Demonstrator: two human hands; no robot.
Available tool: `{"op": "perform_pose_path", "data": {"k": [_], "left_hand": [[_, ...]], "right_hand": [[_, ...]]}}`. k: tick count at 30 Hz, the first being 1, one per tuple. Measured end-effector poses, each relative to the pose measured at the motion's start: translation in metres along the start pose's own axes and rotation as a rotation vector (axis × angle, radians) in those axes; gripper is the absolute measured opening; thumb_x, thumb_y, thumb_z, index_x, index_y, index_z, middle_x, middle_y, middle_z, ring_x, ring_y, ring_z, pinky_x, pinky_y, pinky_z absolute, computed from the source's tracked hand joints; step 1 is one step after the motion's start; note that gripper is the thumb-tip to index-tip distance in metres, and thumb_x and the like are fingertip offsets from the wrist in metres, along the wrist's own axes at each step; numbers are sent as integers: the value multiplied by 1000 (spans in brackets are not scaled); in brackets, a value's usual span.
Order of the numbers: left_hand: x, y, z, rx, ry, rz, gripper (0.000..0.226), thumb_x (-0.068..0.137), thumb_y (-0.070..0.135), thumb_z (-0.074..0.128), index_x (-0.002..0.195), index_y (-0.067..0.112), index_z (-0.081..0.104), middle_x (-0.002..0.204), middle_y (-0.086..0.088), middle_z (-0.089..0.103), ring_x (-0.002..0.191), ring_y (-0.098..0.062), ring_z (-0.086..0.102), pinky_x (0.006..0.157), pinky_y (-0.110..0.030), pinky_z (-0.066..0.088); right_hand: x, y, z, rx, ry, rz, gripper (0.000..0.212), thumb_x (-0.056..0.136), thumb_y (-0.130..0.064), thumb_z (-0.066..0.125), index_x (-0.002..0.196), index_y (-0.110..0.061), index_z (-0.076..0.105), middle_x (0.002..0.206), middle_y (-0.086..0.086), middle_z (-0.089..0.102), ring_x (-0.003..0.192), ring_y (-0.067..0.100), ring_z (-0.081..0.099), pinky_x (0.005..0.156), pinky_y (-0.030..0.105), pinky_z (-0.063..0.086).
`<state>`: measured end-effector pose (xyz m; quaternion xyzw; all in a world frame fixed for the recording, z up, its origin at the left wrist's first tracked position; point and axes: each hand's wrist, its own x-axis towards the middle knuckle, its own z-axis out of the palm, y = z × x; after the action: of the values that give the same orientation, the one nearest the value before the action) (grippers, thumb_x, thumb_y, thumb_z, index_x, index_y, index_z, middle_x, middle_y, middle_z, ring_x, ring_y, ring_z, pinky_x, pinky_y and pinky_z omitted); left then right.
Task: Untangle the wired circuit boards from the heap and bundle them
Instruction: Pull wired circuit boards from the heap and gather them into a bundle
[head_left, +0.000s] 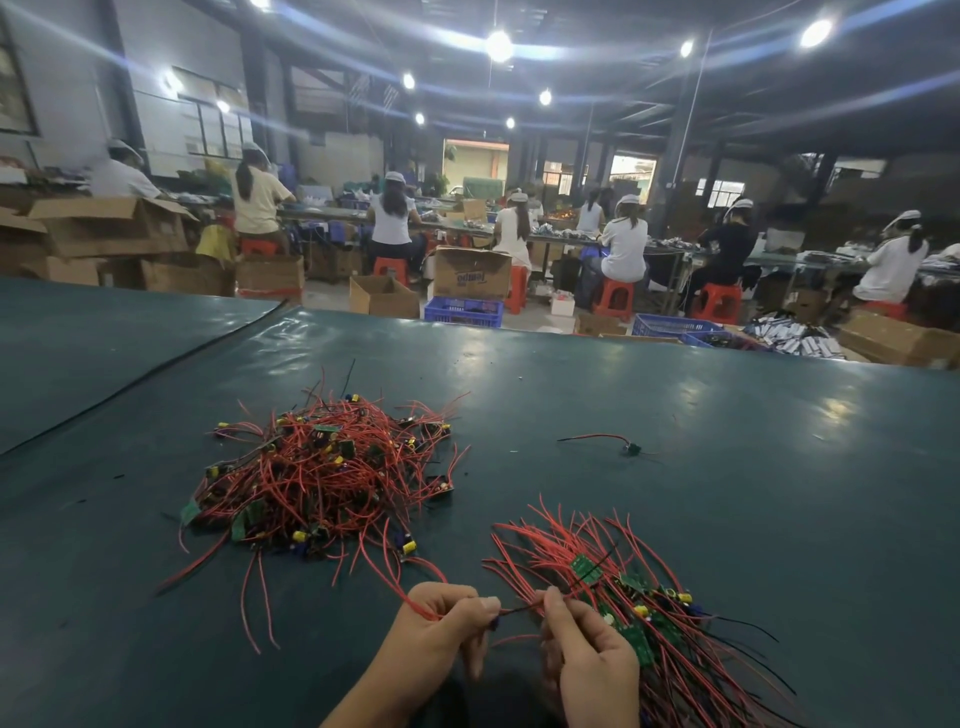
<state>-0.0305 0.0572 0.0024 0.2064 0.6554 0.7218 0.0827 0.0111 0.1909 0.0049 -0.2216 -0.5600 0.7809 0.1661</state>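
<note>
Left hand: pinching thin red wire
Right hand: pinching thin black wire
Risk: maybe snapping wires by tugging hard from tangled red heap

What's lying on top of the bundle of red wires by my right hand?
Green circuit boards and yellow capacitors lie on the bundle, with a black wire across. The right hand covers its near edge.

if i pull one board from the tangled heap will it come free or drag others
Probably drags neighbours: red wires in the heap loop through one another. Wires likely floppy; loose ends lie curved on the table.
</note>
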Motion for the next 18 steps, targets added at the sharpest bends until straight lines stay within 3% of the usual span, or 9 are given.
{"op": "perform_pose_path", "data": {"k": [6,12,18], "left_hand": [[0,6,-8,-50,51,18,41,62,43,63,44,9,51,37,-8,49,34,-14,43,47,-25,35],[-1,6,-6,-59,52,7,37,62,43,62,41,16,52,37,-6,48,35,-15,43,50,-30,33],[0,-1,-8,-81,94,4,48,64,46,62,50,3,46,40,-9,47,39,-17,44,51,-29,34]], "right_hand": [[6,-10,-12,172,74,9,22,89,-9,65,70,-5,75,41,0,42,31,6,32,30,17,27],[8,-15,-13,291,188,-53,16,91,-8,63,78,-4,71,42,-2,47,30,4,31,30,16,25],[-4,-10,-4,206,138,-48,22,86,-16,68,66,-8,74,42,3,48,28,8,32,28,19,27]]}}
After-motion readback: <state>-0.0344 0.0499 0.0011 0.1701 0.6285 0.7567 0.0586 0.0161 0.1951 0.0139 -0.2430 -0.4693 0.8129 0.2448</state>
